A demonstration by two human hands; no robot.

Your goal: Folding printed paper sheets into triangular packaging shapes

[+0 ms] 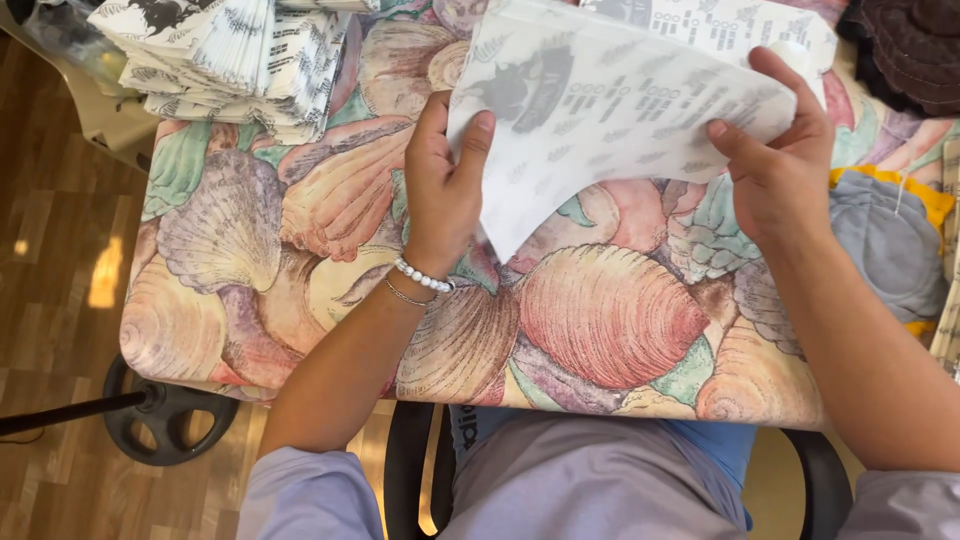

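I hold a thin white sheet of printed tissue paper over a cushion with a seashell pattern. My left hand pinches the sheet's left edge, thumb on top. A pearl bracelet is on that wrist. My right hand grips the sheet's right side, with the paper folded over toward me. One corner of the sheet hangs down near the cushion's middle.
A stack of folded printed paper sheets lies at the cushion's far left. A grey and yellow cloth item lies at the right, a dark brown fabric at the far right corner. A black round stand base sits on the wooden floor.
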